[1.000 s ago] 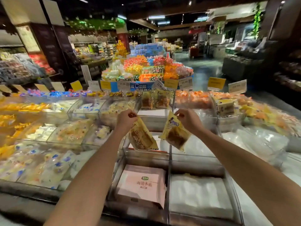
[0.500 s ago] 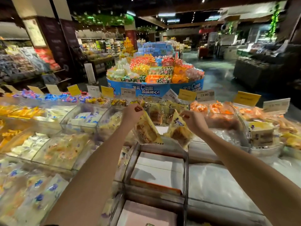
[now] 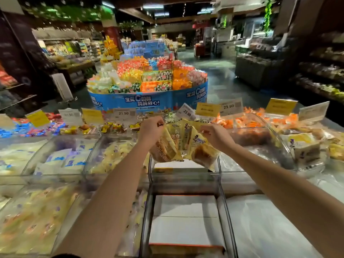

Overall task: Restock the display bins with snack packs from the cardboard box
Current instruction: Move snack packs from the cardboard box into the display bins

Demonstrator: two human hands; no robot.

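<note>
Landmark: clear middle bin (image 3: 186,176).

- Left hand (image 3: 151,130) is over the bin's left half. The fingers are curled and pinch the top edge of a yellow pack (image 3: 165,151).
- That pack hangs tilted, its lower end inside the bin just behind the front wall. Cannot tell whether it touches the bin floor.
- Right hand (image 3: 214,135) is over the bin's right half, clamped the same way on the top of a second pack (image 3: 202,152), which slants down toward the bin's centre.
- The two packs meet at their lower corners. The hands are apart.
- More packs of the same kind stand upright at the back of the bin (image 3: 178,130), between the two hands.
- Nearer than the bin, in the next compartment, lies a white box (image 3: 186,220), flat, with an orange edge on its near side.
- Left of the bin are bins of white-and-blue wrapped goods (image 3: 65,161).
- Right of the bin is a bin of orange snacks (image 3: 247,125).
- Behind the bin are price tags (image 3: 187,113), and beyond them, well apart, a round blue display (image 3: 149,101) heaped with sweets.
</note>
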